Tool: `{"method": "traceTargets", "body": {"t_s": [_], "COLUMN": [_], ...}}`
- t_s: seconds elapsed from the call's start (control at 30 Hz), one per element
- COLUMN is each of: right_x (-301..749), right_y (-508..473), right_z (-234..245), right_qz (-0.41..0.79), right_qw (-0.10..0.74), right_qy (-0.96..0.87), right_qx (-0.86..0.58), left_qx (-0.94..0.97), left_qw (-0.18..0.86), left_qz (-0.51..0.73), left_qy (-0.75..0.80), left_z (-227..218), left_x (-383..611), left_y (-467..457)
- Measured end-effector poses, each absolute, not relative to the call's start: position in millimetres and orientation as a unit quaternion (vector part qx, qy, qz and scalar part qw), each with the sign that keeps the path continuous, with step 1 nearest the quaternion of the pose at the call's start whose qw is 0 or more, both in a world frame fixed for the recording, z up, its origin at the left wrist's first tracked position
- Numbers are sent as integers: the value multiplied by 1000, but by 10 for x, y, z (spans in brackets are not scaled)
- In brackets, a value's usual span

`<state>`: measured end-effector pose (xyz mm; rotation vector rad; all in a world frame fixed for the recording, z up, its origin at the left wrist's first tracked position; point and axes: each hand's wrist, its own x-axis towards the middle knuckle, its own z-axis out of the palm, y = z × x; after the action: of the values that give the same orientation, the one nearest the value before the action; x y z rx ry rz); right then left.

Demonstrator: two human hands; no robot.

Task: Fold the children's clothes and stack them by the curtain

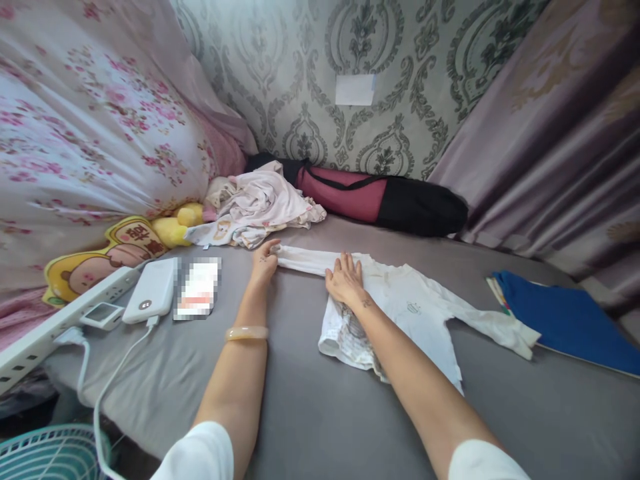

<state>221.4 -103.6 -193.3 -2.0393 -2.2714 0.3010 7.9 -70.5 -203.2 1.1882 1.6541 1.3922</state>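
Note:
A small white long-sleeved shirt (410, 300) lies spread on the grey sheet, with a small print on its chest. My left hand (265, 261) pinches the cuff of the sleeve that stretches out to the left. Flat on the shirt near that sleeve's shoulder rests my right hand (345, 277), fingers spread. Below it the hem is turned up, and a grey print shows there. The other sleeve extends to the right, its cuff close to a blue folder-like item (570, 320).
A heap of light clothes (265, 203) lies at the back left, beside a long red and black bag (360, 193) along the wall. On the left are a yellow plush toy (125, 247), a power strip (65, 320), a white power bank (151, 290) with a cable, and a blurred phone-like object (199, 288).

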Motion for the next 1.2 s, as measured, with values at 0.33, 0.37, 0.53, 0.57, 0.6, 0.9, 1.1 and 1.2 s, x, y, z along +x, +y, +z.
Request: {"method": "traceTargets", "body": {"t_s": [0.33,0.37,0.53,0.57,0.6,0.9,1.1,1.2], "right_x": [1755,1684,1320,1261,1210,1264,1263,1174], "right_y": [-973,-959,-889,-877,-866,-581,-294,-241], "right_z": [-1973,-1964,-1926,-1921,-1916,-1821,-1727,-1691], "right_qz": [133,139,161,164,167,196,185,191], "right_qw": [57,58,45,44,44,90,82,47], "right_qy": [-746,-749,-760,-762,-764,-785,-840,-846], "right_qx": [-649,-645,-628,-625,-621,-580,-503,-495], "left_qx": [478,472,463,462,460,464,487,504], "left_qw": [311,313,303,297,290,239,243,269], "left_qz": [502,500,505,507,508,458,421,412], "left_qy": [650,655,662,665,668,720,726,710], "left_z": [-2117,-2123,-2134,-2134,-2135,-2164,-2149,-2143], "left_x": [36,36,22,11,-3,-92,-80,-93], "left_y": [-637,-630,-598,-593,-591,-621,-651,-667]}}
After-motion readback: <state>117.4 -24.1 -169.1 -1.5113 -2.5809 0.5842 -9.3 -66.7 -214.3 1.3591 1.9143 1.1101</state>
